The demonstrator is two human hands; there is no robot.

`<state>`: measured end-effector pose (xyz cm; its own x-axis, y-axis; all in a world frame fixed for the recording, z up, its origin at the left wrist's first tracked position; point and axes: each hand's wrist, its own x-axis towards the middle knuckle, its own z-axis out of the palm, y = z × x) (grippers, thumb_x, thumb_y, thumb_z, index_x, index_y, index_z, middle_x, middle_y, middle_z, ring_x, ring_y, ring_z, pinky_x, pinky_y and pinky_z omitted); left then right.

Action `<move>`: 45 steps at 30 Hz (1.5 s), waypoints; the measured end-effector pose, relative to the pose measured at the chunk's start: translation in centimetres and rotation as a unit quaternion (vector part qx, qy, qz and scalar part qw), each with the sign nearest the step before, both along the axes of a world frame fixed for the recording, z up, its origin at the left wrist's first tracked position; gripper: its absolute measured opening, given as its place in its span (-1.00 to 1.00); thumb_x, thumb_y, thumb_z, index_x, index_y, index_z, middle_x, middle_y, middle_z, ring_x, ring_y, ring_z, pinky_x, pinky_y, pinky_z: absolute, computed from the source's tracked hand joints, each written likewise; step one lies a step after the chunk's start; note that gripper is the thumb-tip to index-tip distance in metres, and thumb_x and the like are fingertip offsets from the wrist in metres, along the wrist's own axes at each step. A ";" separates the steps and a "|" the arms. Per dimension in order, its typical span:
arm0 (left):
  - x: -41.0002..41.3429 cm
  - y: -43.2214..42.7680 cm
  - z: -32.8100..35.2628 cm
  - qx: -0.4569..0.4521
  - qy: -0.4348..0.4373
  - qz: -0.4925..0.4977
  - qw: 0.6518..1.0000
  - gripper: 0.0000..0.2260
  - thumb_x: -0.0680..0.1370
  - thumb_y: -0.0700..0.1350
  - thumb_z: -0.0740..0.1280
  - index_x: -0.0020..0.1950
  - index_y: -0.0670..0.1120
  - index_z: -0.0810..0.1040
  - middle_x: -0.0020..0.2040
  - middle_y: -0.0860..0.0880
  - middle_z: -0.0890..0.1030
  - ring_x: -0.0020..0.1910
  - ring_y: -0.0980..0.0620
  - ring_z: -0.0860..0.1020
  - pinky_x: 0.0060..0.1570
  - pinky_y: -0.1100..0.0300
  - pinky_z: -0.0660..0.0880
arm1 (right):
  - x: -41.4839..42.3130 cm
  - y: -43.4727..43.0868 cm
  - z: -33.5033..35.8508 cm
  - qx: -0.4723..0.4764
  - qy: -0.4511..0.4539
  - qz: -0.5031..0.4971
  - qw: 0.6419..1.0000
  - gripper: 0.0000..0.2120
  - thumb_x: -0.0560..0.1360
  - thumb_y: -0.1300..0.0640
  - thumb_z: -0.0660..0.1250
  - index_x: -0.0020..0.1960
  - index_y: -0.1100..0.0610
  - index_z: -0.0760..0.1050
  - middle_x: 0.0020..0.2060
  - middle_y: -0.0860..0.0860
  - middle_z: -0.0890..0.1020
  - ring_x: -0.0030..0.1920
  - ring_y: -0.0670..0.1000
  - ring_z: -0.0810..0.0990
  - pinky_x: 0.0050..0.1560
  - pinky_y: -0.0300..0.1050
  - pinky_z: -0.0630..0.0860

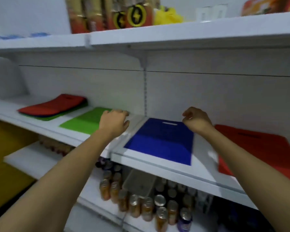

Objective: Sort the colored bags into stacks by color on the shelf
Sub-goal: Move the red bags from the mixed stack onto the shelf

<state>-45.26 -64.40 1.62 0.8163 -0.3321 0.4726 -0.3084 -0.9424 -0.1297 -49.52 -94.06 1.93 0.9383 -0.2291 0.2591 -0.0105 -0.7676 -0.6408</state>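
Your left hand (114, 123) curls its fingers over the green bag (84, 123) at its far corner, and your right hand (196, 121) does the same over the blue bag (161, 145). I cannot tell if either pinches. Both bags lie flat on the shelf (203, 173).

White wall (23, 14); white shelf unit (224, 97); yellow panel (7, 148) lower left.

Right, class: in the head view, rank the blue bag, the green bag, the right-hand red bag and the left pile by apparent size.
1. Blue bag and right-hand red bag: largest, too close to rank; the frame edge cuts the red one.
2. Green bag and left pile: smaller, alike; both lie farther from the camera.
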 end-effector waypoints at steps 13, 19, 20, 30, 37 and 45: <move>-5.2 38.4 0.5 -0.004 0.005 0.225 0.974 -0.70 0.60 0.03 0.14 0.27 -0.02 0.48 0.11 -0.01 0.58 0.06 -0.04 0.55 -0.25 0.12 0.44 | 9.1 40.2 -0.3 -0.052 -0.044 0.198 0.978 -0.82 0.40 0.15 0.33 -0.01 0.05 0.59 -0.06 0.11 0.67 -0.01 0.17 0.62 0.00 -0.06 0.52; -6.8 47.4 -0.1 -0.017 0.004 0.262 0.965 -0.68 0.60 0.08 0.15 0.29 0.02 0.47 0.11 0.04 0.58 0.07 0.00 0.55 -0.18 0.08 0.54 | 9.9 53.1 -0.2 -0.090 -0.046 0.277 0.955 -0.87 0.42 0.11 0.30 -0.05 -0.02 0.54 -0.11 0.00 0.64 -0.05 0.09 0.58 -0.11 -0.10 0.48; -6.7 48.5 -0.1 -0.019 0.006 0.269 0.963 -0.68 0.60 0.09 0.15 0.29 0.02 0.47 0.12 0.04 0.58 0.08 0.01 0.55 -0.17 0.07 0.54 | 10.3 54.3 -0.3 -0.100 -0.047 0.284 0.952 -0.87 0.42 0.11 0.29 -0.06 -0.03 0.55 -0.10 0.00 0.65 -0.04 0.10 0.58 -0.11 -0.10 0.48; 1.3 56.1 -1.1 -0.018 0.006 0.288 0.958 -0.68 0.61 0.09 0.15 0.29 0.01 0.48 0.13 0.03 0.59 0.10 -0.01 0.55 -0.14 0.09 0.53 | 18.9 61.1 -0.2 -0.116 -0.053 0.256 0.958 -0.89 0.45 0.09 0.27 -0.09 -0.03 0.57 -0.11 -0.06 0.63 -0.07 0.07 0.58 -0.16 -0.12 0.43; 14.0 58.2 -1.4 -0.031 0.010 0.232 0.972 -0.68 0.60 0.08 0.16 0.28 0.01 0.49 0.13 0.04 0.60 0.10 0.01 0.55 -0.15 0.11 0.53 | 29.1 61.1 -0.7 -0.068 -0.039 0.180 0.981 -0.87 0.45 -0.04 0.33 -0.15 0.01 0.56 -0.15 -0.01 0.66 -0.03 0.10 0.61 -0.04 -0.07 0.52; 25.7 57.4 -3.1 -0.010 0.082 0.170 0.982 -0.66 0.61 0.09 0.17 0.29 -0.03 0.49 0.13 -0.04 0.55 0.12 -0.05 0.49 0.00 0.05 0.49 | 36.4 58.1 -2.2 -0.061 0.052 0.073 0.994 -0.86 0.50 -0.01 0.32 -0.18 0.02 0.50 0.02 0.07 0.65 0.10 0.15 0.59 0.10 -0.06 0.50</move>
